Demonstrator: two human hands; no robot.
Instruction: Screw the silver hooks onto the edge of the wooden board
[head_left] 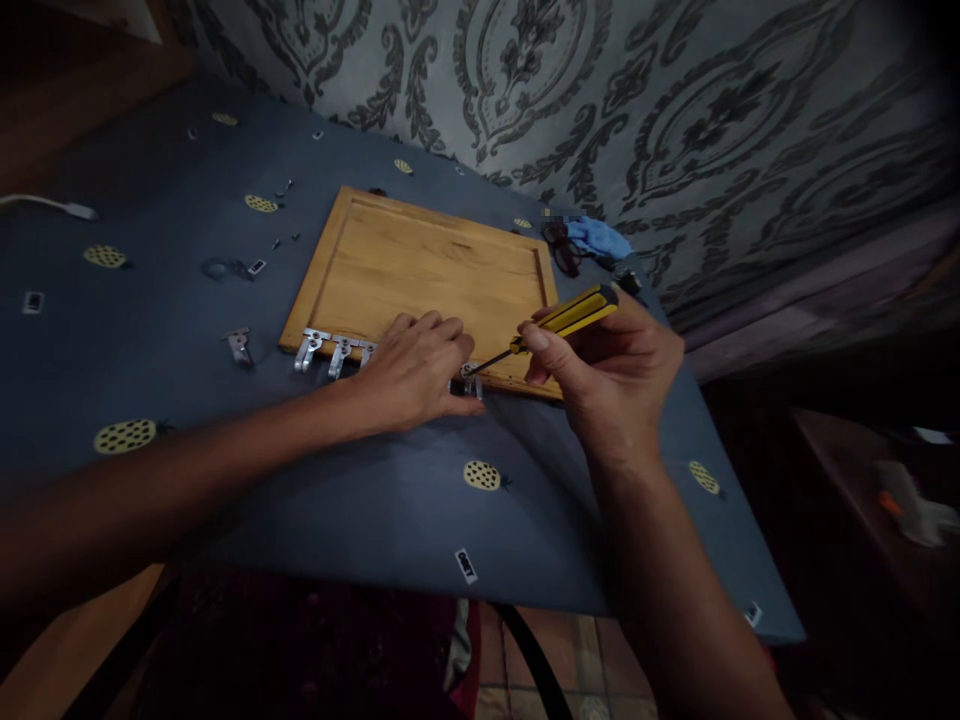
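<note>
A framed wooden panel point(435, 260) lies on the table, with metal hinges point(341, 352) in a row along its near edge. My left hand point(416, 365) bears down on that edge, fingers bent over the wood and thumb beside another hinge point(470, 382). Held between the fingers and thumb of my right hand point(619, 375) is a screwdriver point(574, 312) with a yellow and black handle. Its shaft slants down left, and the tip meets the hinge by my left thumb. My left hand partly covers the hinge row.
A loose hinge point(240, 347) lies left of the panel, with small screws point(285, 240) farther back. Dark glasses point(564, 250) and a blue cloth point(598, 238) are behind the panel at right. A white cable point(52, 205) reaches in from the left. Patterned wall point(525, 90) borders the table's far side.
</note>
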